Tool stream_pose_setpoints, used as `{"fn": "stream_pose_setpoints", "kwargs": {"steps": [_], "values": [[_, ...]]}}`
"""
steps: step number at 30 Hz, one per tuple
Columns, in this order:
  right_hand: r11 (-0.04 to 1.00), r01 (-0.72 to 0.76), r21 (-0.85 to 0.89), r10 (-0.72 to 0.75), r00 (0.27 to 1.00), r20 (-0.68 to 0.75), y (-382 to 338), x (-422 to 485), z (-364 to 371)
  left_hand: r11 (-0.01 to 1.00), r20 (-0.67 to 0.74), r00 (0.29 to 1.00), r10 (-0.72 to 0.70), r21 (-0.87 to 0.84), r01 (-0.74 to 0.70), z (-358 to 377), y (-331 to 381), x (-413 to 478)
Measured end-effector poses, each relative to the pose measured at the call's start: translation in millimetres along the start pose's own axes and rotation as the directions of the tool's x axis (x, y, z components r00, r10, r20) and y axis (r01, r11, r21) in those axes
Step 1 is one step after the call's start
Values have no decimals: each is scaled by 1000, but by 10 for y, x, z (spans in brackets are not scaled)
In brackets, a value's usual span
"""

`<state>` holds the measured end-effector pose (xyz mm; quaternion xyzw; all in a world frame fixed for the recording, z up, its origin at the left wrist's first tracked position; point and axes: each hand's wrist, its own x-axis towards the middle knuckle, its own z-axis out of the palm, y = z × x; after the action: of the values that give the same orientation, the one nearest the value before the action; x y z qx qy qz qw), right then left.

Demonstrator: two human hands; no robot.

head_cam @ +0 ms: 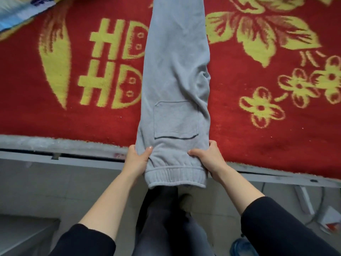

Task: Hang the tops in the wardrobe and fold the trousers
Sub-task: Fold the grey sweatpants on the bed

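Grey trousers (175, 74) lie lengthwise on the bed, folded leg over leg, with a patch pocket facing up. Their elastic waistband hangs over the bed's near edge. My left hand (137, 160) grips the left side of the trousers just above the waistband, thumb on top. My right hand (208, 157) grips the right side at the same height, thumb on the fabric. The far ends of the legs run out of the top of the view.
A red blanket (258, 126) with yellow flowers and letters covers the bed. The bed's pale frame edge (73, 156) runs across below it. A blue-white cloth (16, 12) lies at the far left corner. My legs stand on the tiled floor (55, 191); cables and boxes (323, 213) sit at right.
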<state>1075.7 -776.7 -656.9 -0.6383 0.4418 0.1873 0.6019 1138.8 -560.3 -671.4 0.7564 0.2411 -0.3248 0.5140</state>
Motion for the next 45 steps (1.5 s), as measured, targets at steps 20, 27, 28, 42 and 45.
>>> {"fn": "stream_pose_setpoints", "kwargs": {"steps": [20,27,28,42,45], "values": [[959,-125,253,22,927,374,-388,-380,-737,982,134,990,-54,-175,77,101,838,-655],[822,-64,566,-132,945,298,-1548,281,-755,958,54,990,132,-263,-113,139,2005,96],[804,-63,591,-145,944,297,-1687,406,-740,955,49,989,139,-271,-121,147,2158,242],[963,180,202,-191,981,36,-3233,2322,-377,939,10,988,152,-312,-141,406,3760,2275],[961,207,184,-209,978,-9,-3494,2637,-348,929,-10,980,200,-315,-193,454,4000,2599]]}}
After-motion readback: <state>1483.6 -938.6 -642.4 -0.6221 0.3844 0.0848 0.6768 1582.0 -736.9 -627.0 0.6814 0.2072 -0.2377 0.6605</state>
